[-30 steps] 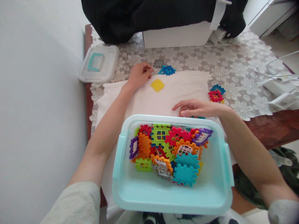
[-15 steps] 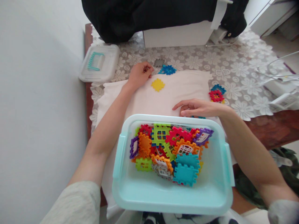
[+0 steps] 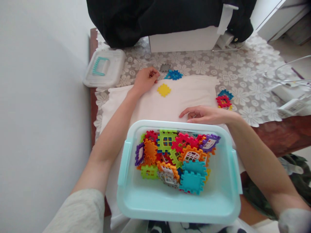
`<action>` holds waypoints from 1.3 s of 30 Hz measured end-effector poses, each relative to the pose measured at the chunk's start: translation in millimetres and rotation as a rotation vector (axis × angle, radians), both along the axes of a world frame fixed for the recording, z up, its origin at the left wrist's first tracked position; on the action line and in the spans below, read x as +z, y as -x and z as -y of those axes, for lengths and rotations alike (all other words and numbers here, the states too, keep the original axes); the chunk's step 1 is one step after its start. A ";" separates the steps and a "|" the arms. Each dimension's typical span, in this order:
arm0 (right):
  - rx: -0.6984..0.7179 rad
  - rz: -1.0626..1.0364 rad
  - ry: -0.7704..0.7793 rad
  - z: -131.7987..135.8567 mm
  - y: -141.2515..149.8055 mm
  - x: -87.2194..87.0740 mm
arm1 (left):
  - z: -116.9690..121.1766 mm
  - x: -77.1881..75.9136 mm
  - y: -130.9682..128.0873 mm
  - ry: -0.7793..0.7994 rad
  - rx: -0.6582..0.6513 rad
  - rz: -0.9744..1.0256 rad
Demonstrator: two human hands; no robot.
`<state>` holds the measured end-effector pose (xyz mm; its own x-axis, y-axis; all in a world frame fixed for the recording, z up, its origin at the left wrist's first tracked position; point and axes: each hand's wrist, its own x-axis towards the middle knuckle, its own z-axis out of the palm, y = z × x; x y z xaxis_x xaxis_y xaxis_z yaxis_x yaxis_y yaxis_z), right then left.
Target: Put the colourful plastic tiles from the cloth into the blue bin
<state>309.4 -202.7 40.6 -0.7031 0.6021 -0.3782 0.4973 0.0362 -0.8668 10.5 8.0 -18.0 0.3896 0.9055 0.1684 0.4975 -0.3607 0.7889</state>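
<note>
My left hand (image 3: 147, 77) rests at the far left edge of the white cloth (image 3: 155, 106), its fingers curled together; whether anything is inside them is hidden. Beside its fingertips lie a grey notched plastic tile (image 3: 165, 68) and blue interlocking pieces (image 3: 174, 75). A yellow notched tile (image 3: 164, 90) lies flat on the cloth just below that hand. My right hand (image 3: 202, 115) hovers or rests over the cloth behind the bin, index finger stretched out, holding nothing visible. In front of me, a light teal bin (image 3: 179, 205) contains many colourful building tiles, including a turquoise tile (image 3: 192, 182).
A small stack with a red window tile (image 3: 223, 101) and a blue tile (image 3: 225, 94) lies right of the cloth. A clear lid with a teal handle (image 3: 102, 68) is at back left by the wall. A black cloth (image 3: 170, 19) covers a white box behind.
The view has shifted slightly. My left hand keeps its place by the grey and blue pieces. The thumb of my right hand shows less behind the bin's rim, and a teal piece under it is hidden.
</note>
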 end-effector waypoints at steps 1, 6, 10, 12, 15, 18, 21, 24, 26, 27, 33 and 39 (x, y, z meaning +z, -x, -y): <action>-0.009 -0.013 -0.010 0.2 0.3 -1.0 | -0.3 -0.4 0.1 -0.007 -0.002 -0.006; -0.138 -0.141 -0.009 3.0 7.7 -0.4 | 1.1 2.4 0.2 -0.014 0.004 -0.061; -0.262 -0.174 -0.137 6.2 9.1 8.5 | 4.0 6.0 -0.1 -0.013 0.003 -0.072; -0.351 -0.058 -0.287 7.5 2.8 11.9 | 4.7 6.7 -0.2 -0.016 0.001 -0.067; -0.420 0.291 -0.510 9.0 -12.2 11.5 | 5.1 6.8 -0.3 -0.021 0.004 -0.066; -0.372 0.512 -0.557 9.9 -23.1 7.3 | 5.7 7.2 -0.6 -0.021 0.006 -0.077; -0.316 0.549 -0.536 10.6 -23.4 5.2 | 6.1 7.9 -0.7 -0.022 0.008 -0.085; -0.268 0.548 -0.547 12.2 -18.1 6.3 | 6.0 8.7 -0.7 -0.022 0.010 -0.086; -0.255 0.550 -0.558 13.8 -14.6 8.1 | 5.8 9.3 -0.6 -0.017 0.011 -0.090; -0.253 0.554 -0.563 14.6 -13.3 9.0 | 5.7 9.6 -0.7 -0.014 0.015 -0.094; -0.205 0.458 -0.501 13.4 -12.8 12.8 | 4.9 10.0 -0.5 -0.012 0.014 -0.108; -0.226 0.173 -0.404 11.9 -14.4 18.7 | 5.1 10.0 -0.1 0.001 0.010 -0.108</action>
<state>323.7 -214.6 59.3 -0.4859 0.8547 -0.1826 0.6669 0.2275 -0.7096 10.7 2.9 -7.9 0.3968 0.9094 0.1246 0.5834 -0.3547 0.7307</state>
